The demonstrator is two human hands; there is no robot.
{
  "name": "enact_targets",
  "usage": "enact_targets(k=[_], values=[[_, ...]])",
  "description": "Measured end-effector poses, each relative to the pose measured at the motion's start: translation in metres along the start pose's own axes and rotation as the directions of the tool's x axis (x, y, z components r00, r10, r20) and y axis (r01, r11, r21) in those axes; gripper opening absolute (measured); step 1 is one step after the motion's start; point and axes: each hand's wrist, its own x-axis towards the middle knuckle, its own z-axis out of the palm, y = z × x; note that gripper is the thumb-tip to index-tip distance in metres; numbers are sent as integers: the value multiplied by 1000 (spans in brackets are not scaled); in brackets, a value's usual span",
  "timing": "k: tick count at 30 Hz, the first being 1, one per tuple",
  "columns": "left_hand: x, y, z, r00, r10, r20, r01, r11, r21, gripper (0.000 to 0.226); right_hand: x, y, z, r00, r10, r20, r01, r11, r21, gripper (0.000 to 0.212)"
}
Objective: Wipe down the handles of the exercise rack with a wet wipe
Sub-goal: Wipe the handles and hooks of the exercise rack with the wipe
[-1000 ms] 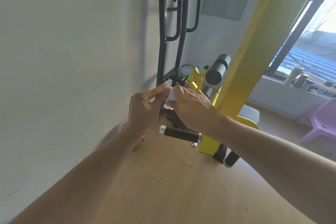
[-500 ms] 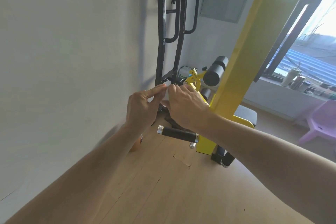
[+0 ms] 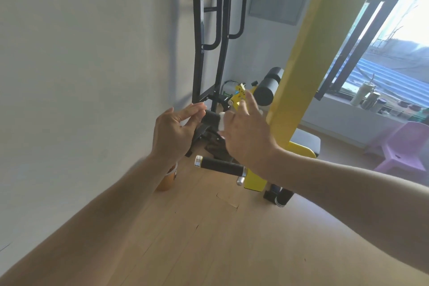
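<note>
Between both hands: black handle (image 3: 210, 118); right hand (image 3: 246, 137) holds wet wipe (image 3: 221, 121).

right hand (image 3: 246, 137) wrapping wet wipe (image 3: 222, 121), black handle (image 3: 210, 119)

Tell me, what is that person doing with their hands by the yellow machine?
A person is cleaning gym equipment. The right hand presses a white wet wipe against a black handle. The left hand is beside the handle's other end, fingers straight. Another black handle sits lower down, with nothing touching it.
</note>
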Motion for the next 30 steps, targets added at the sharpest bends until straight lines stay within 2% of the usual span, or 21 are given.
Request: enact_targets(k=[2, 4, 6, 8, 11, 13, 16, 18, 19, 22, 25, 28, 30], values=[[-1, 3, -2, 1000, 10, -6, -10, 1000, 16, 22, 18, -13, 2, 995, -12, -99, 29, 984, 177, 47], [-1, 0, -4, 999, 47, -15, -46, 997, 70, 21, 25, -20, 7, 980, -14, -199, 66, 963, 259, 45], [0, -4, -6, 999, 49, -6, -48, 992, 115, 27, 19, -14, 8, 978, 8, -206, 42, 971, 237, 44], [2, -9, -8, 999, 41, 19, -43, 989, 144, 29, 5, -4, 13, 992, 20, -123, -1, 988, 156, 47], [4, -11, -13, 996, 71, 59, -82, 975, 206, 28, -6, 5, 17, 992, -16, -122, 25, 997, 77, 51], [5, -11, -16, 995, 72, 75, -85, 978, 192, 30, 0, 2, 17, 979, -6, -203, 42, 985, 170, 47], [5, -10, -17, 995, 37, 93, -55, 980, 193, 38, 17, -11, 14, 935, 109, -338, 43, 909, 414, 39], [6, -9, -17, 994, 27, 104, -48, 977, 210, 40, 21, -20, 10, 942, 156, -296, 47, 814, 579, 45], [5, -8, -18, 993, 32, 111, -54, 977, 206, 40, 20, -24, 9, 959, 131, -251, 53, 788, 614, 54], [4, -9, -20, 992, 59, 111, -81, 976, 203, 37, 5, -15, 6, 989, 36, -141, 43, 855, 516, 70], [4, -8, -20, 993, 79, 83, -95, 972, 215, 28, -1, 4, 6, 996, -55, -75, 79, 925, 371, 60], [4, -5, -19, 994, 74, 82, -89, 977, 196, 29, 10, 4, 8, 981, -47, -187, 108, 937, 331, 42], [4, -2, -19, 996, 51, 75, -65, 979, 192, 31, 18, -6, 12, 970, -9, -241, 121, 885, 450, 34]])
